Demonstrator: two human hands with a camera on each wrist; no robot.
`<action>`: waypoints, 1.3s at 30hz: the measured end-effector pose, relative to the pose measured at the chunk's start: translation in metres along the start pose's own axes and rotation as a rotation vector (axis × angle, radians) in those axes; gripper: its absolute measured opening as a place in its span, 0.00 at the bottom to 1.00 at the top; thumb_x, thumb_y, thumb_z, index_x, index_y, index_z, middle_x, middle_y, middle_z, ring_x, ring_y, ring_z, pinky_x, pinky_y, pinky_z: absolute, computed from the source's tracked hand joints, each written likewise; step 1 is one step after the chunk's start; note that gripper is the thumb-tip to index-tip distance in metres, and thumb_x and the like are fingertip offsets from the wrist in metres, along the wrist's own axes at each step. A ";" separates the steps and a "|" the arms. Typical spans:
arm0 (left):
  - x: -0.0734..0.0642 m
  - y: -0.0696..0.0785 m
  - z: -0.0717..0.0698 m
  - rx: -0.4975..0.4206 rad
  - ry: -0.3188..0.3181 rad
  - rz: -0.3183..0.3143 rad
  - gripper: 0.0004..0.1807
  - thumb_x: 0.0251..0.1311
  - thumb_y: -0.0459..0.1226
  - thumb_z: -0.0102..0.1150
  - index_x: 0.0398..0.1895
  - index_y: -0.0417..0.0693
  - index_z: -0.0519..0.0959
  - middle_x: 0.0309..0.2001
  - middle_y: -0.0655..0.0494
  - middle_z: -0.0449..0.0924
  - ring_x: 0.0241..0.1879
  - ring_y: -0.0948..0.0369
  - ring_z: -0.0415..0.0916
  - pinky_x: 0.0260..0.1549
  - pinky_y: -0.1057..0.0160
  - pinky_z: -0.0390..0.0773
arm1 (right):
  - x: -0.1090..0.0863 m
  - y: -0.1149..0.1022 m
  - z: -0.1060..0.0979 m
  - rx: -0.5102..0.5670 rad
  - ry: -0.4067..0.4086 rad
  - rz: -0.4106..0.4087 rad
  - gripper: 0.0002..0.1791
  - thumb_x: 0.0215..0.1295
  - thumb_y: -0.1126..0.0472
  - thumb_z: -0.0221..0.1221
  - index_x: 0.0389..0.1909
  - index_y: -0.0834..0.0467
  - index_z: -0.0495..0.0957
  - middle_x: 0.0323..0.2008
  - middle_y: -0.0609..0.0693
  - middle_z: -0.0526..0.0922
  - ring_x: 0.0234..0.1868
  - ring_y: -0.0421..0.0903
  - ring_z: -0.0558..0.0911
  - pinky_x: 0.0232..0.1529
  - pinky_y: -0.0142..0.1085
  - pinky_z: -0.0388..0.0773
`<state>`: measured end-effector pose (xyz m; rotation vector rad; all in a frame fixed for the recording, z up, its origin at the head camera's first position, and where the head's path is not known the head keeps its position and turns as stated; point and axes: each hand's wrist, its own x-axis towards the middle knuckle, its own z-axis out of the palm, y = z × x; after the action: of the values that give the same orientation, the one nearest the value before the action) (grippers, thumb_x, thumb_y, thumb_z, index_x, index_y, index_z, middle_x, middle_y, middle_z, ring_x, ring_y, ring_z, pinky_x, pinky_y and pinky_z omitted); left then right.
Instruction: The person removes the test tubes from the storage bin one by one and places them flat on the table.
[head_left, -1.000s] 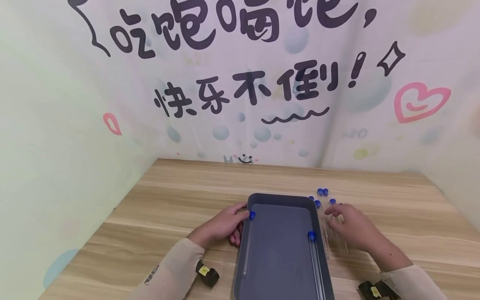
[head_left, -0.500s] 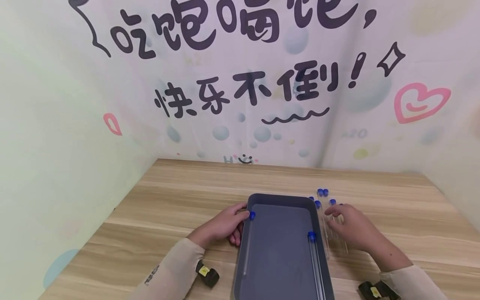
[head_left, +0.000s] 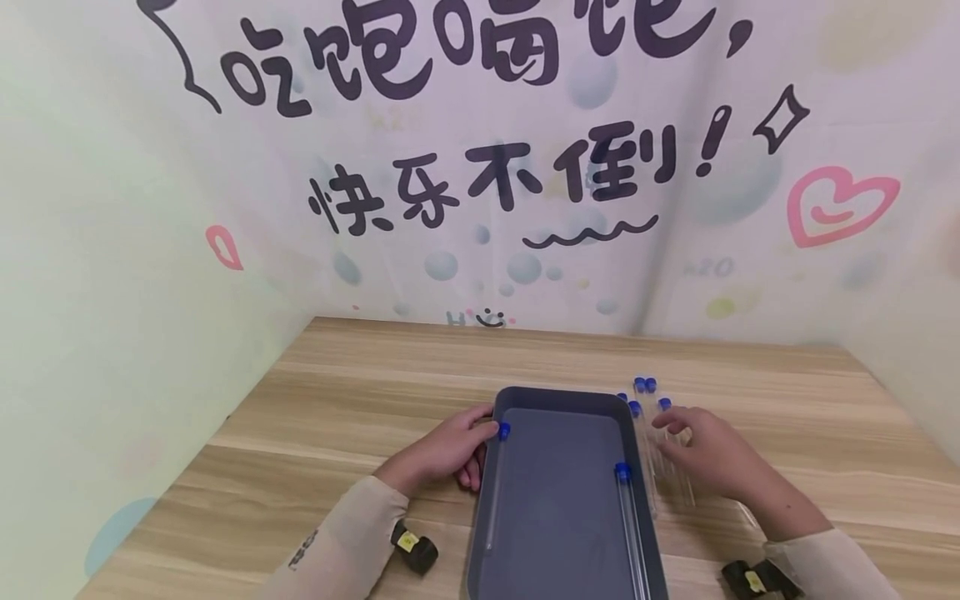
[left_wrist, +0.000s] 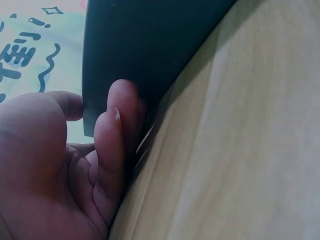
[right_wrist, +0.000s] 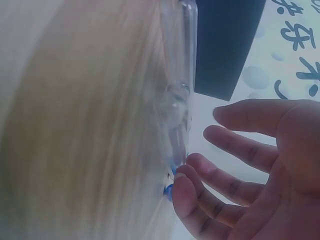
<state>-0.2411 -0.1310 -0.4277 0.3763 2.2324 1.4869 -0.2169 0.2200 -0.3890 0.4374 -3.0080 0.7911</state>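
A grey rectangular tray (head_left: 558,517) lies lengthwise on the table, with blue-capped clear test tubes inside. One test tube (head_left: 498,492) is along its left side, below my thumb tip; another capped tube (head_left: 623,473) runs along the right side. My left hand (head_left: 448,442) grips the tray's left edge, thumb at the rim and fingers against the outer wall (left_wrist: 145,45). To the right of the tray, my right hand (head_left: 708,454) hovers over several more tubes (head_left: 636,410), fingers loosely bent and holding nothing. In the right wrist view, clear tubes (right_wrist: 179,50) lie beside these fingers.
The wood-grain table (head_left: 360,375) extends behind and to both sides of the tray. A printed cloth (head_left: 420,283) hangs at its back edge. Black camera straps (head_left: 416,550) are on both wrists. One clear tube end (head_left: 748,515) shows beneath the right forearm.
My right hand has shifted slightly to the right, and a clear tube end now shows beside its wrist. The left hand and the tray have stayed in place.
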 end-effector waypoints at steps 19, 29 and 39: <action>-0.001 0.001 -0.001 -0.001 -0.007 0.004 0.23 0.69 0.48 0.38 0.67 0.64 0.58 0.16 0.48 0.73 0.09 0.57 0.74 0.09 0.61 0.76 | -0.003 -0.003 -0.003 0.039 -0.024 0.004 0.17 0.55 0.64 0.59 0.47 0.62 0.76 0.43 0.63 0.78 0.35 0.48 0.79 0.30 0.39 0.78; -0.001 0.003 -0.001 -0.005 -0.005 0.005 0.25 0.69 0.49 0.39 0.68 0.63 0.56 0.16 0.48 0.73 0.09 0.57 0.74 0.09 0.60 0.76 | -0.008 -0.021 -0.006 0.066 0.049 -0.080 0.14 0.57 0.65 0.58 0.45 0.59 0.77 0.45 0.56 0.81 0.34 0.45 0.81 0.29 0.34 0.77; -0.001 0.000 0.000 -0.024 -0.010 -0.003 0.25 0.69 0.48 0.39 0.68 0.63 0.57 0.16 0.48 0.73 0.09 0.57 0.74 0.08 0.62 0.75 | -0.003 -0.065 -0.004 0.161 0.004 -0.069 0.14 0.57 0.64 0.60 0.46 0.55 0.76 0.44 0.54 0.80 0.33 0.41 0.79 0.28 0.31 0.76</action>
<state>-0.2404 -0.1315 -0.4270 0.3714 2.2043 1.5056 -0.1969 0.1684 -0.3542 0.5381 -2.9192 1.0311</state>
